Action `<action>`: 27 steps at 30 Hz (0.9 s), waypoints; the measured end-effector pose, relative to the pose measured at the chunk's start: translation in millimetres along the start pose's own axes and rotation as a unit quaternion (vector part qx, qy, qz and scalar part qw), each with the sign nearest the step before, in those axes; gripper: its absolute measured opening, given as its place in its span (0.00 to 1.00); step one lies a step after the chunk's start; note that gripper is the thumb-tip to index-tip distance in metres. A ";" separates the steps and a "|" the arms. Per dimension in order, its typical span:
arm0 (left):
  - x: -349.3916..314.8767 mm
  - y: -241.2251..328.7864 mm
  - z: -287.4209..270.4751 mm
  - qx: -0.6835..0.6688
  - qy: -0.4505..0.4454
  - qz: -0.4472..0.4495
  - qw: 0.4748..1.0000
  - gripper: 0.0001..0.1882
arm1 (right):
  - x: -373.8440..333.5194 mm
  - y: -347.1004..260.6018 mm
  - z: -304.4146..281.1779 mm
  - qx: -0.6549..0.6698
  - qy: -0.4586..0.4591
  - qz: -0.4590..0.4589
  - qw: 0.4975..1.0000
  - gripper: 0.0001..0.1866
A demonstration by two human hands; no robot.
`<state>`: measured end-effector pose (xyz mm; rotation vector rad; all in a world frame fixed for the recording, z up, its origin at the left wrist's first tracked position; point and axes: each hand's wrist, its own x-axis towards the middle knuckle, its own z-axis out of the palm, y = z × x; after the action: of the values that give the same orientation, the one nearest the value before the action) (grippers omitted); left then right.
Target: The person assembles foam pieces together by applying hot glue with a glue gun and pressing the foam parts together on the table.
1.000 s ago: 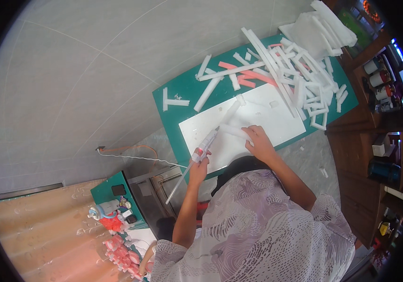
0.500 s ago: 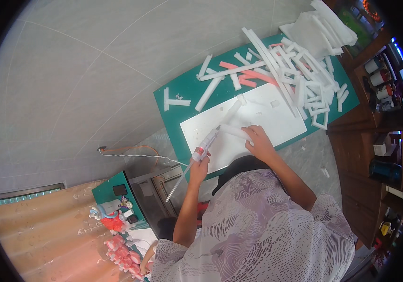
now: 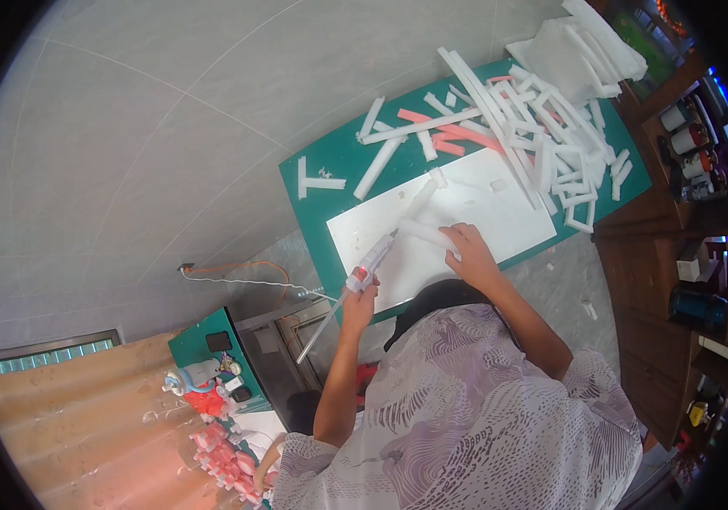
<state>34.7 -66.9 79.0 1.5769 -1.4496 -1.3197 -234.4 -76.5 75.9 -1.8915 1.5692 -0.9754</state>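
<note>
My left hand (image 3: pixel 359 304) is closed around a white glue gun (image 3: pixel 372 257) with a red light on its body. A long pale glue stick (image 3: pixel 316 335) sticks out from its back end. The nozzle is at the left end of a white foam strip (image 3: pixel 423 234); whether it touches cannot be made out. My right hand (image 3: pixel 471 255) grips that strip by its other end, over a white board (image 3: pixel 508 217). Beyond the nozzle, another white foam strip (image 3: pixel 419 202) lies on the board.
The board rests on a green table (image 3: pixel 317 229). White foam strips and frames (image 3: pixel 542 127) pile up at the far right, with pink strips (image 3: pixel 470 133) among them. Foam sheets (image 3: pixel 580 55) are stacked behind. A white cord (image 3: pixel 249 280) runs to a wall socket. Another person's arm (image 3: pixel 269 463) shows lower left.
Both hands keep their grips and stay almost in place. The picture as a whole has shifted very slightly.
</note>
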 end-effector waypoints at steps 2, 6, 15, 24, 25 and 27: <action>-0.7 1.3 0.4 0.001 0.005 -0.012 1.000 0.08 | -0.2 0.6 0.1 -0.003 0.003 -0.004 1.000 0.24; 1.7 -6.4 0.1 -0.022 0.026 0.008 0.999 0.11 | -2.1 3.8 -1.7 0.004 0.009 0.003 1.000 0.23; 54.1 -82.9 -16.9 0.310 0.036 0.162 0.936 0.16 | -16.9 24.3 -15.1 0.030 -0.012 0.050 0.998 0.23; 59.9 -132.1 -8.5 0.373 0.036 0.152 0.915 0.22 | -25.9 43.1 -36.9 0.033 -0.038 0.081 0.995 0.23; 57.4 -131.1 -8.0 0.391 0.046 0.162 0.905 0.23 | -25.1 43.8 -39.4 0.045 -0.046 0.088 0.994 0.22; 50.9 -121.4 -5.1 0.414 0.075 0.158 0.893 0.24 | -24.5 50.8 -41.5 0.070 -0.068 0.087 0.991 0.22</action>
<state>76.5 -91.4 -43.6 1.7574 -2.2082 -0.3613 -300.4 -60.8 58.4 -1.6590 1.5152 -0.8388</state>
